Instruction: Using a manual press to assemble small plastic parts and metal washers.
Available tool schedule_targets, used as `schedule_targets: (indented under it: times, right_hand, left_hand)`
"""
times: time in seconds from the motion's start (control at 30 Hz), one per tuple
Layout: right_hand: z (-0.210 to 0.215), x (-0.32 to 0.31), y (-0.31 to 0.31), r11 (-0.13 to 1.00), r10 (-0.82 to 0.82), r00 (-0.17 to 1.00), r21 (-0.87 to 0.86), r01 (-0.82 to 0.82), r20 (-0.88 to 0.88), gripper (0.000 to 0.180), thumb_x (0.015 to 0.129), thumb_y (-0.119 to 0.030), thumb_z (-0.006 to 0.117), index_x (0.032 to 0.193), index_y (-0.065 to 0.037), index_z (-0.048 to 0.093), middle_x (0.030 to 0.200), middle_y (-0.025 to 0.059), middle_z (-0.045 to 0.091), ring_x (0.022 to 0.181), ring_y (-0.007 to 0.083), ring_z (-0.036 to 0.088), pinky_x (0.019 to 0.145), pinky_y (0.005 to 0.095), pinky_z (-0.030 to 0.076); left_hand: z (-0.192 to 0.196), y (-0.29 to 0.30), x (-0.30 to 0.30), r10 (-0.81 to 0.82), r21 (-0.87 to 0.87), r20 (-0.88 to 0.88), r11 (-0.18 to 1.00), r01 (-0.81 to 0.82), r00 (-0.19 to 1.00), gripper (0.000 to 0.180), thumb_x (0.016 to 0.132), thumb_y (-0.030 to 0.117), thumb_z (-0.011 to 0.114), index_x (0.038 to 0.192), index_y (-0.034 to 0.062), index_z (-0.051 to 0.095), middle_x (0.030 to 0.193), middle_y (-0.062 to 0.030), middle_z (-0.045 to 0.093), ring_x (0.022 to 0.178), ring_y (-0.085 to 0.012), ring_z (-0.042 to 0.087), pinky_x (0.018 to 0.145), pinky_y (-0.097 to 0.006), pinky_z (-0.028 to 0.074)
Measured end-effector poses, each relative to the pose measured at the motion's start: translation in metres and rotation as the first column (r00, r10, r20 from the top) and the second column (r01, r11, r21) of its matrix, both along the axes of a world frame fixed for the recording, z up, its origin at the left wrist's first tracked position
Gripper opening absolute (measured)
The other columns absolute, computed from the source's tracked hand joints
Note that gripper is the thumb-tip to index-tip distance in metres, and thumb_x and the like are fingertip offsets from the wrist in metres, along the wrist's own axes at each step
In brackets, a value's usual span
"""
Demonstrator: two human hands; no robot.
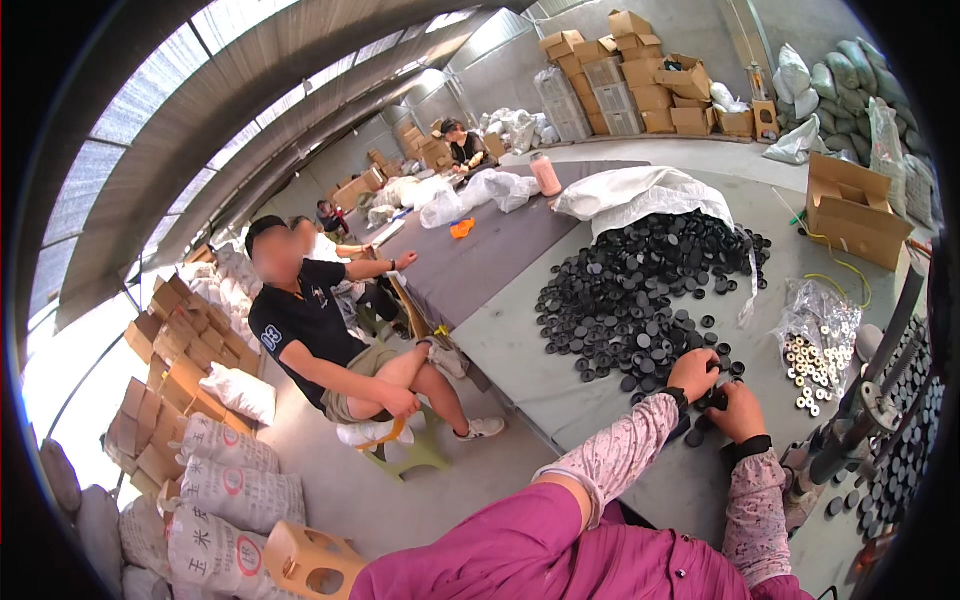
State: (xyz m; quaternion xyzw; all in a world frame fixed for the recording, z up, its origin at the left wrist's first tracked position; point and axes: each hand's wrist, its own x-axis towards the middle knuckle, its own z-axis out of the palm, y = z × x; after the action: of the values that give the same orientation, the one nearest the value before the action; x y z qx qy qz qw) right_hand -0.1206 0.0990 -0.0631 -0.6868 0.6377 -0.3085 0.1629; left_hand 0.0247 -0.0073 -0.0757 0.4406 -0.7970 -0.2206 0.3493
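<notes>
Grey table: broad heap of black round caps spilling from a white sack. Left hand and right hand at the heap's near edge, fingers curled round a few caps. Likely light, stiff, smooth; pinch at rims. Flat discs, no long axis; facing can't be told. Bag of pale rings beside

Long grey table runs from near right to far left. A big heap of black round caps sits on it, spilling from a white sack, with a clear bag of what look like small white rings to the right, a cardboard box beyond and a pink bottle farther off.
</notes>
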Motion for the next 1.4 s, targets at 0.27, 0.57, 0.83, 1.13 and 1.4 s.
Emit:
schedule_targets:
  times: [0.27, 0.57, 0.83, 1.13, 1.4]
  right_hand:
    - [0.001, -0.001, -0.006, 1.000, 0.009, 1.000, -0.019, -0.009, -0.007, 0.037, 0.070, -0.021, 0.085, 0.098, -0.003, 0.068, 0.098, 0.0158, 0.065, 0.094, 0.0382, 0.066, 0.082, 0.0469, 0.054]
    - [0.001, 0.000, -0.001, 0.999, 0.012, 0.998, -0.041, -0.014, -0.054, 0.039, 0.071, -0.022, 0.085, 0.101, -0.003, 0.068, 0.101, 0.0162, 0.066, 0.095, 0.0378, 0.066, 0.083, 0.0465, 0.054]
    - [-0.005, -0.003, -0.005, 0.999, 0.030, 0.999, -0.022, -0.030, 0.021, 0.038, 0.073, -0.019, 0.084, 0.103, -0.002, 0.068, 0.102, 0.0181, 0.065, 0.097, 0.0396, 0.065, 0.086, 0.0467, 0.053]
    - [0.001, -0.004, -0.003, 0.999, 0.035, 0.999, 0.003, -0.035, 0.029, 0.040, 0.072, -0.020, 0.084, 0.104, -0.001, 0.069, 0.104, 0.0188, 0.066, 0.099, 0.0393, 0.065, 0.088, 0.0458, 0.053]
    - [-0.004, -0.006, -0.005, 0.999, 0.032, 0.999, -0.016, -0.032, 0.028, 0.039, 0.072, -0.020, 0.085, 0.103, -0.002, 0.069, 0.103, 0.0185, 0.066, 0.099, 0.0393, 0.064, 0.088, 0.0457, 0.053]
  left_hand:
    - [-0.002, -0.008, 0.000, 0.014, 0.087, -0.040, 0.996, -0.010, 0.999, 0.025, 0.082, 0.020, 0.075, 0.102, 0.0042, 0.072, 0.093, -0.0136, 0.071, 0.089, -0.0306, 0.070, 0.079, -0.041, 0.055]
    - [0.000, -0.001, 0.003, 0.013, 0.122, -0.107, 0.993, 0.000, 0.994, 0.025, 0.083, 0.018, 0.076, 0.103, 0.0032, 0.072, 0.094, -0.0133, 0.072, 0.087, -0.0304, 0.069, 0.079, -0.040, 0.054]
    - [-0.002, -0.002, 0.003, 0.009, 0.105, -0.143, 0.994, 0.006, 0.990, 0.026, 0.082, 0.017, 0.077, 0.104, 0.0030, 0.073, 0.095, -0.0123, 0.073, 0.086, -0.0267, 0.070, 0.079, -0.037, 0.055]
    - [-0.003, -0.004, 0.005, 0.015, 0.200, -0.194, 0.979, 0.024, 0.981, 0.027, 0.082, 0.017, 0.078, 0.104, 0.0026, 0.073, 0.091, -0.0115, 0.074, 0.082, -0.0238, 0.070, 0.077, -0.036, 0.056]
    - [-0.004, -0.005, 0.004, 0.015, 0.178, -0.182, 0.984, 0.018, 0.983, 0.028, 0.082, 0.016, 0.078, 0.105, 0.0018, 0.072, 0.091, -0.0121, 0.073, 0.082, -0.0233, 0.071, 0.077, -0.036, 0.055]
